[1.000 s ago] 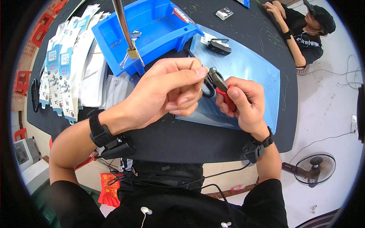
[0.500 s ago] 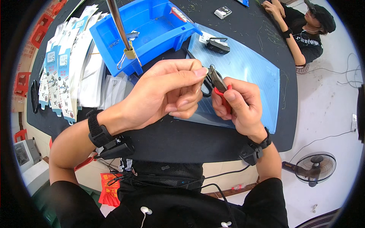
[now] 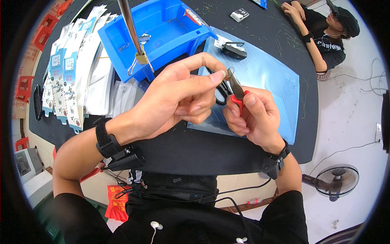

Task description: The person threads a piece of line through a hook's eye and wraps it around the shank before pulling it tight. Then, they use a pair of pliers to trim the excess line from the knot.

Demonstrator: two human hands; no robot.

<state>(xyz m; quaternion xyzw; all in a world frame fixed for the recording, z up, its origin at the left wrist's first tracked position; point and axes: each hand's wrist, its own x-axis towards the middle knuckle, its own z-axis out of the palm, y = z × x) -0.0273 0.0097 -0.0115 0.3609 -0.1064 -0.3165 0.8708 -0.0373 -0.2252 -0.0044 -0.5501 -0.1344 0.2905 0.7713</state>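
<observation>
My left hand [image 3: 185, 91] pinches a small dark curved hook [image 3: 231, 71] between thumb and forefinger, its other fingers curled. Any line tied to it is too fine to make out. In my right hand [image 3: 258, 116] is a pair of small red-handled scissors [image 3: 236, 88], blades pointing up beside the hook. The two hands are close together above a translucent blue plastic sheet [image 3: 280, 85]. Behind the fingers, partly hidden, lies a black-handled tool [image 3: 222, 94], probably another pair of scissors.
A blue plastic bin [image 3: 162, 51] stands beyond my left hand, with a metal pole [image 3: 130, 26] and a binder clip [image 3: 141, 59] in front. Printed packets [image 3: 71, 77] pile up at left. A black device [image 3: 234, 50] rests on the sheet. Another person [image 3: 325, 40] sits at far right.
The scissors have tilted and their blades have drawn together slightly, away from my left fingertips. The hook now shows more clearly at the fingertips. Both hands otherwise stay almost in place.
</observation>
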